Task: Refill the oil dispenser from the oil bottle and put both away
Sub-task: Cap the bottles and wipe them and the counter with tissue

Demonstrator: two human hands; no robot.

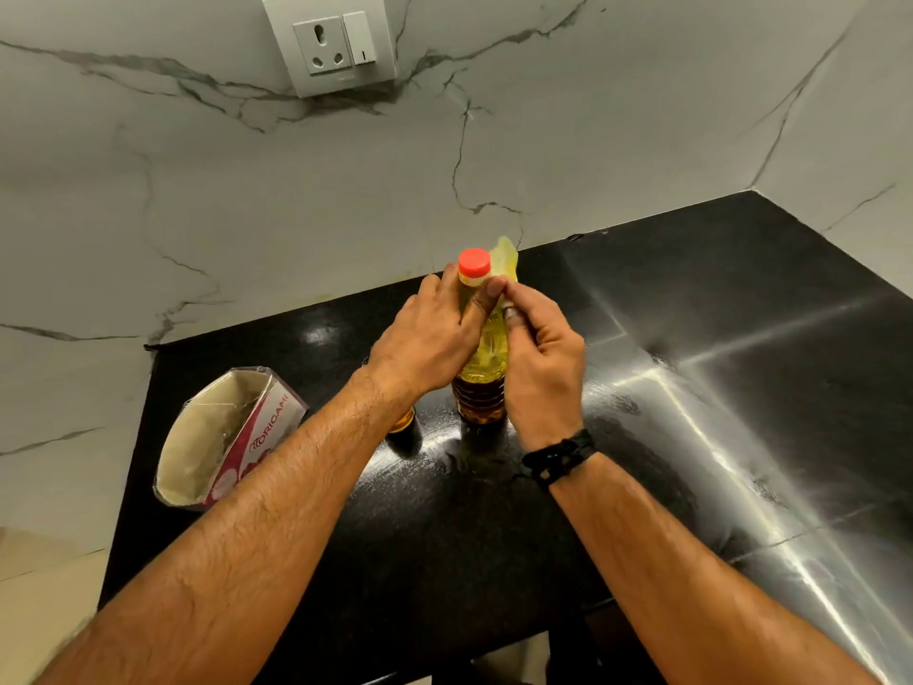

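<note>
Head view, nearest first: two bare forearms rise from the bottom edge toward the middle of the frame, the right one with a dark wristband (560, 457). At centre the left hand (425, 346) wraps its fingers round the neck of the oil bottle (481, 388), thumb pressed just under the red cap (474, 262). The right hand (541, 360) has its fingers curled and pinches a strip of yellow plastic film (505, 259) that stands up beside the cap. The bottle stands upright on the black countertop (494, 536), cap on. Just left of it, mostly hidden under the left wrist, sits what seems to be the oil dispenser (402, 427); little of it shows beyond a dark base and some amber. By my reading the task is barely begun: the seal is coming off, and uncapping, pouring, closing and storing both all remain. An opened carton (227, 437) lies at lower left. The counter is glossy, with bright streaks on the right. Beyond it, white veined marble walls (197, 190) meet in a corner at upper right, and a socket and switch plate (328, 39) sits at top centre.
</note>
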